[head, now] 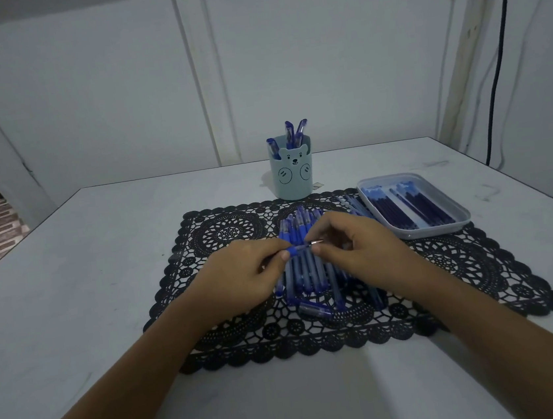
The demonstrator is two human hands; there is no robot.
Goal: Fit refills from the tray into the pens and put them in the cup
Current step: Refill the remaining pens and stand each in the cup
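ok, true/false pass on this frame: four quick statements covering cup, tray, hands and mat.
1. The pale blue bear-face cup already holds blue capped pens. True.
2. The grey rectangular tray of refills sits left of the cup. False: it sits to the cup's right.
3. The left hand and right hand grip one blue pen between them. True.
4. The black lace placemat carries no pens. False: a pile of blue pens lies on it, under the hands.
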